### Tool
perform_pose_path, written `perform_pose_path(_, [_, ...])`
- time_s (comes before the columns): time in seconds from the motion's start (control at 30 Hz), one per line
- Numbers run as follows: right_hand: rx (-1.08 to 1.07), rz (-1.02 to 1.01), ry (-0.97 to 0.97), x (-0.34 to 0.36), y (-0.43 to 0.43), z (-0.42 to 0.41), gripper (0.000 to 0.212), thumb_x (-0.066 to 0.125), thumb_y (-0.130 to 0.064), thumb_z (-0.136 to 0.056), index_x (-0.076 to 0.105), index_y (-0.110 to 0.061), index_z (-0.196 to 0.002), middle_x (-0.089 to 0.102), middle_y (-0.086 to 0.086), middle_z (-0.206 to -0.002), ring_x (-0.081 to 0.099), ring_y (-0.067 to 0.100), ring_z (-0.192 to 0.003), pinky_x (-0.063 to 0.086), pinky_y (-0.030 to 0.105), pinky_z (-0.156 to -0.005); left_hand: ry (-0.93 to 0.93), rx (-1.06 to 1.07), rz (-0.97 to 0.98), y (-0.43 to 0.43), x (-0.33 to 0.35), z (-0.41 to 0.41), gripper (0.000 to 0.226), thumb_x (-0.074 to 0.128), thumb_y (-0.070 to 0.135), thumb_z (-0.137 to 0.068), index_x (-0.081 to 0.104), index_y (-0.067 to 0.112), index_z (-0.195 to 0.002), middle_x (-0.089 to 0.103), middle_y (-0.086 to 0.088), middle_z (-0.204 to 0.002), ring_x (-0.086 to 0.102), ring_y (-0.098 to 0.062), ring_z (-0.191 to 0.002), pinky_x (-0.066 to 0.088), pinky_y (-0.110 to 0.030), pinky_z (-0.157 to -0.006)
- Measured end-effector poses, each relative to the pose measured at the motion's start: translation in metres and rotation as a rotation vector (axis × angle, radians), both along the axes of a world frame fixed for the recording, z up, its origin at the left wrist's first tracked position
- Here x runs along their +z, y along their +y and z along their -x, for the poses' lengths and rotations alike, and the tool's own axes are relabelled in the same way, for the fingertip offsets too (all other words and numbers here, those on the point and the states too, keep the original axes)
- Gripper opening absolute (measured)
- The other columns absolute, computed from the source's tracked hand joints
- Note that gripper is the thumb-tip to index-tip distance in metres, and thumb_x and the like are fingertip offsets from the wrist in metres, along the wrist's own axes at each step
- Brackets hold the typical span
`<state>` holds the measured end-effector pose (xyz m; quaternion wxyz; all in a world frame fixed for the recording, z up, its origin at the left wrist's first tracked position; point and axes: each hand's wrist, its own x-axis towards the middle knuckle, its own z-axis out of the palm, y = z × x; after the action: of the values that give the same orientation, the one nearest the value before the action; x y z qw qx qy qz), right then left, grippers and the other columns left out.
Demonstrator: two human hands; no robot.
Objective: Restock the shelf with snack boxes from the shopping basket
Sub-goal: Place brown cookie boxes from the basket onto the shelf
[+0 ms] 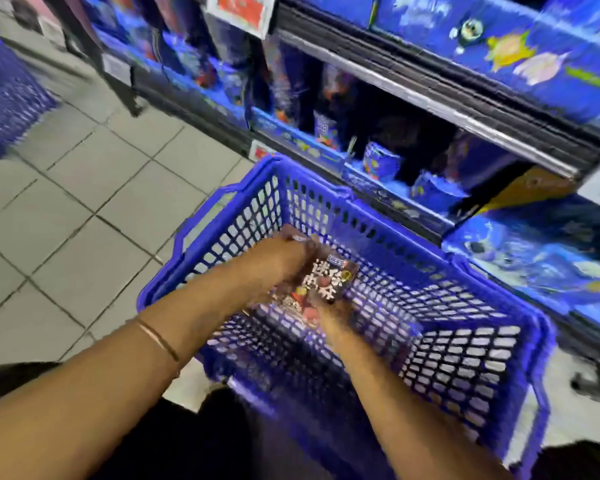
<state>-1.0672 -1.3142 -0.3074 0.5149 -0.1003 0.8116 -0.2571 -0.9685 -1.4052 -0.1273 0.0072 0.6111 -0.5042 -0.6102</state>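
Observation:
A blue plastic shopping basket (pixel 492 299) stands on the floor in front of the shelf. Both my hands reach down inside it. My left hand (pixel 284 258) grips the upper end of a dark snack box (pixel 329 278) with white lettering. My right hand (pixel 333 315) holds the lower end of the same box from below. A second similar box (pixel 302 311) shows just under it, partly hidden by my hands. The shelf (pixel 430 109) rises to the right, with blue display trays and a dark gap on its middle level.
Blue packets (pixel 378 164) stand on the middle shelf level behind a blue tray front. Blue boxed goods (pixel 534 60) fill the level above. Another blue basket (pixel 4 91) sits at far left on the grey tiled floor (pixel 94 195).

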Motion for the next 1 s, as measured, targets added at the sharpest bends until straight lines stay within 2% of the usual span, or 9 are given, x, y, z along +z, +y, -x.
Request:
perform_pose_path(0.17, [-0.007,0.003,-0.017,0.009,0.01,0.0,0.055,0.067,-0.042,-0.094,0.059,-0.002,-0.132,0.061,0.018,-0.134,0.061,0.038,-0.12,0.05,0.056,-0.101,-0.051,-0.033,-0.013,0.011,0.01,0.01,0.035,0.044,0.044,-0.11,0.067,0.018,-0.106,0.066,-0.011,-0.096,0.054,-0.021,-0.062,0.037,-0.01,-0.037])
perform_pose_path(0.33, [0.003,0.034,-0.037,0.039,0.015,0.008,0.042,0.067,-0.034,-0.096,0.065,-0.005,-0.126,0.068,0.016,-0.124,0.067,0.031,-0.105,0.055,0.051,-0.092,-0.055,0.004,-0.046,0.014,0.021,0.008,0.057,0.037,0.061,-0.108,0.06,0.013,-0.129,0.069,-0.006,-0.094,0.057,-0.02,-0.066,0.042,-0.022,-0.057])
perform_pose_path(0.43, [-0.051,0.093,-0.158,0.055,0.017,0.012,0.048,0.062,-0.038,-0.099,0.055,-0.01,-0.136,0.061,0.01,-0.13,0.064,0.026,-0.108,0.055,0.054,-0.093,-0.051,0.008,-0.029,0.011,0.017,0.003,0.056,0.038,0.064,-0.107,0.069,0.018,-0.118,0.071,-0.005,-0.103,0.061,-0.021,-0.077,0.045,-0.028,-0.066])
perform_pose_path(0.57, [-0.12,0.154,-0.231,0.09,0.029,0.009,0.058,0.064,-0.042,-0.096,0.047,-0.012,-0.142,0.057,0.01,-0.14,0.061,0.025,-0.119,0.056,0.051,-0.096,-0.009,-0.004,-0.006,0.011,0.019,-0.004,0.062,0.042,0.066,-0.105,0.068,0.017,-0.131,0.063,-0.012,-0.145,0.061,-0.035,-0.128,0.046,-0.051,-0.11])
perform_pose_path(0.6, [-0.126,0.201,-0.25,0.102,0.032,0.009,0.055,0.065,-0.042,-0.096,0.049,-0.014,-0.141,0.059,0.008,-0.139,0.063,0.022,-0.115,0.058,0.046,-0.091,0.01,-0.005,0.003,0.01,0.02,-0.005,0.065,0.043,0.069,-0.103,0.065,0.017,-0.135,0.064,-0.01,-0.144,0.063,-0.032,-0.126,0.048,-0.049,-0.109])
perform_pose_path(0.67, [-0.097,0.304,-0.278,0.126,0.035,0.009,0.047,0.066,-0.043,-0.095,0.056,-0.021,-0.135,0.064,0.002,-0.133,0.066,0.015,-0.109,0.06,0.035,-0.078,0.076,0.001,0.001,0.011,0.023,-0.006,0.061,0.048,0.075,-0.097,0.068,0.022,-0.121,0.075,0.003,-0.112,0.075,-0.01,-0.09,0.058,-0.027,-0.076])
perform_pose_path(0.73, [-0.02,0.379,-0.273,0.146,0.035,0.007,0.044,0.066,-0.045,-0.094,0.057,-0.024,-0.131,0.066,-0.004,-0.129,0.068,0.012,-0.107,0.06,0.028,-0.073,0.173,0.032,-0.023,0.011,0.026,-0.004,0.053,0.06,0.072,-0.093,0.068,0.022,-0.111,0.077,0.011,-0.083,0.073,-0.001,-0.06,0.052,-0.016,-0.048])
perform_pose_path(0.87, [0.089,0.488,-0.21,0.172,0.028,-0.003,0.029,0.061,-0.048,-0.096,0.06,-0.032,-0.121,0.072,-0.01,-0.116,0.072,0.004,-0.096,0.062,0.03,-0.078,0.331,0.154,-0.038,0.005,0.032,-0.002,0.043,0.076,0.045,-0.094,0.07,0.008,-0.115,0.082,-0.012,-0.094,0.081,-0.027,-0.08,0.067,-0.04,-0.067])
perform_pose_path(1.0, [-0.002,0.536,-0.153,0.177,0.019,0.002,0.045,0.043,-0.075,-0.087,0.063,-0.045,-0.112,0.074,-0.021,-0.103,0.072,-0.002,-0.09,0.061,0.033,-0.074,0.393,0.257,-0.007,-0.004,0.044,-0.006,0.04,0.077,0.041,-0.095,0.074,0.006,-0.115,0.082,-0.013,-0.094,0.081,-0.027,-0.078,0.064,-0.038,-0.068])
